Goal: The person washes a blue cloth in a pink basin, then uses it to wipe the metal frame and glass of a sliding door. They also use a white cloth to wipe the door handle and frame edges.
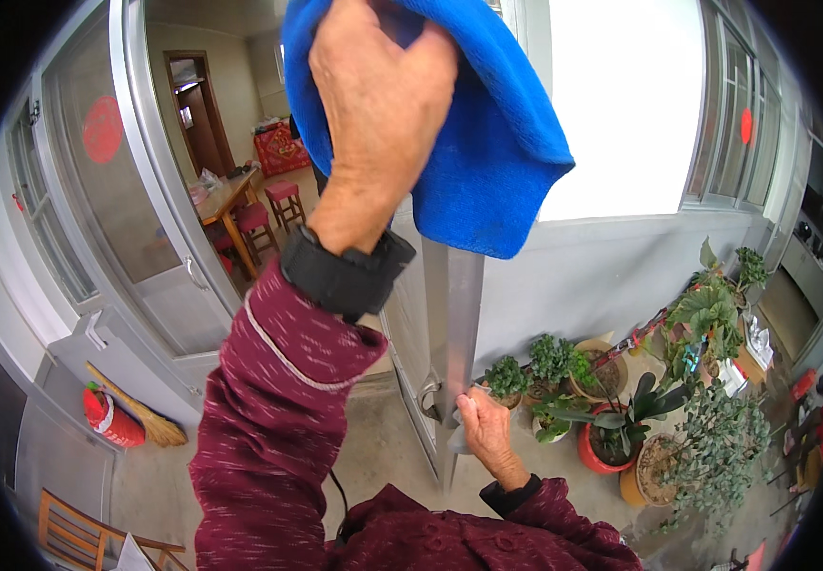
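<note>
A blue cloth (486, 157) is bunched in my left hand (383, 93), raised high before me at the top of the view, and hangs over the upper part of an open metal-framed door (461, 307). My left fingertips are hidden by the cloth and the picture's edge. Lower down, my right hand (486, 428) is closed at the edge of the same door, across from a curved metal handle (429, 400). Something pale grey shows under its fingers; I cannot tell whether it is a handle or a cloth. A black band is around my left wrist.
Several potted plants (607, 435) stand along the wall at right. At left are another glazed door (161, 285), a straw broom (143, 414), a red bag (111, 417) and a wooden chair (97, 524). Through the doorway are a wooden table (222, 200) and red-topped stools (283, 191).
</note>
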Demonstrator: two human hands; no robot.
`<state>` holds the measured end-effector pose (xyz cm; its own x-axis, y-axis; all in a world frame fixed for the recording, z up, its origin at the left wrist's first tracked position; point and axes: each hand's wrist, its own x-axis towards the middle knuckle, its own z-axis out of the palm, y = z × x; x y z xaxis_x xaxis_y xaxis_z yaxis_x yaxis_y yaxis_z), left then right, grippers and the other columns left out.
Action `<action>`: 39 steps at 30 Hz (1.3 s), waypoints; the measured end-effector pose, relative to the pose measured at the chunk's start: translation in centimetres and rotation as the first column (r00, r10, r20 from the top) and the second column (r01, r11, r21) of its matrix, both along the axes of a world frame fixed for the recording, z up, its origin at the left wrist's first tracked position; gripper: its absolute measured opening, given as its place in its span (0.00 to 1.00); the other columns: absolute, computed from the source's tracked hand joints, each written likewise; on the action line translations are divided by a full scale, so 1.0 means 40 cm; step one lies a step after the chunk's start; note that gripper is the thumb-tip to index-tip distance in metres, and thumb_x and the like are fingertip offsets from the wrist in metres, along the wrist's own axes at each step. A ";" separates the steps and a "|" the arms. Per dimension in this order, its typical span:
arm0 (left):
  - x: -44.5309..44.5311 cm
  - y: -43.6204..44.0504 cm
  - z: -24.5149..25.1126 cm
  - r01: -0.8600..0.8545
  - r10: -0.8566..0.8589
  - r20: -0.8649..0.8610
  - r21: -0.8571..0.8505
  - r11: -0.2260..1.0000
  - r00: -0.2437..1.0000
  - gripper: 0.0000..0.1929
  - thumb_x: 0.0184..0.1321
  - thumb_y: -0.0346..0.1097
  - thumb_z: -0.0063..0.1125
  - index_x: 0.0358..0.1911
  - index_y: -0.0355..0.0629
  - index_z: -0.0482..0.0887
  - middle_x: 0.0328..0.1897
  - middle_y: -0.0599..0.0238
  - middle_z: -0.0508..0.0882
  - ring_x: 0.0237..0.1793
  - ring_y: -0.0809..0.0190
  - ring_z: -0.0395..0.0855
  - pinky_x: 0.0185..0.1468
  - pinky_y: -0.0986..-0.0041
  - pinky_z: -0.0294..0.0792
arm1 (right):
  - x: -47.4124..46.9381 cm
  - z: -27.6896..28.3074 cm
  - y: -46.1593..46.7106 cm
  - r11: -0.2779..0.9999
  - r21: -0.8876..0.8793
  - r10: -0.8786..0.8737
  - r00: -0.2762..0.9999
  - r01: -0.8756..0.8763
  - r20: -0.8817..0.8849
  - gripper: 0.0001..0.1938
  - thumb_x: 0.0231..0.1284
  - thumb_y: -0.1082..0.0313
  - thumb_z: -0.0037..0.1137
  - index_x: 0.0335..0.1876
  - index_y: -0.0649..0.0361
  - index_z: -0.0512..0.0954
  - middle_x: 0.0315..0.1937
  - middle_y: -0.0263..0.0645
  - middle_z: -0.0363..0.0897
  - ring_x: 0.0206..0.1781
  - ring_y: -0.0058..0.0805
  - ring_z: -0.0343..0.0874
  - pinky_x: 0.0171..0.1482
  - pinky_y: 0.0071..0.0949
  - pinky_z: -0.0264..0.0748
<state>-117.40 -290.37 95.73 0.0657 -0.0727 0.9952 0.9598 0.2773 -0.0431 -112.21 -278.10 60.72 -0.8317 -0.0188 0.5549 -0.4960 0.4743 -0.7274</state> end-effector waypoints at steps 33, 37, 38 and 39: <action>0.031 -0.049 -0.115 -0.499 0.458 -0.213 -0.216 0.839 0.863 0.13 0.46 0.26 0.60 0.37 0.35 0.75 0.21 0.56 0.77 0.20 0.53 0.78 0.26 0.68 0.71 | 0.005 -0.016 0.014 0.998 -0.027 0.065 0.998 -0.065 -0.007 0.16 0.60 0.57 0.50 0.23 0.60 0.68 0.19 0.50 0.70 0.25 0.52 0.72 0.26 0.41 0.65; 0.024 -0.036 0.049 -0.481 0.441 -0.215 -0.194 0.855 0.871 0.07 0.52 0.26 0.56 0.32 0.36 0.72 0.20 0.51 0.77 0.20 0.52 0.79 0.23 0.68 0.71 | -0.009 -0.047 0.025 0.996 0.054 0.065 0.998 -0.065 0.019 0.12 0.59 0.57 0.50 0.29 0.59 0.70 0.23 0.50 0.72 0.29 0.51 0.74 0.30 0.42 0.67; 0.022 -0.029 0.102 -0.450 0.412 -0.209 -0.191 0.872 0.887 0.05 0.55 0.28 0.53 0.31 0.37 0.71 0.22 0.48 0.78 0.23 0.48 0.80 0.25 0.64 0.71 | -0.012 -0.055 0.029 0.992 0.092 0.087 0.996 -0.090 0.037 0.11 0.59 0.58 0.50 0.35 0.59 0.73 0.27 0.52 0.74 0.32 0.49 0.75 0.34 0.43 0.67; 0.023 -0.025 0.153 -0.474 0.433 -0.224 -0.182 0.862 0.873 0.04 0.56 0.29 0.51 0.33 0.37 0.72 0.24 0.46 0.78 0.24 0.44 0.79 0.27 0.62 0.71 | -0.016 -0.062 0.033 0.985 0.130 0.108 0.992 -0.115 0.058 0.13 0.59 0.58 0.49 0.41 0.59 0.75 0.31 0.53 0.76 0.36 0.48 0.75 0.37 0.44 0.68</action>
<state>-116.49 -291.37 101.84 0.2053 0.2299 0.9513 0.7020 0.6427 -0.3068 -112.87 -276.76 58.22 -0.8472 -0.1841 0.4983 -0.5154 0.5121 -0.6871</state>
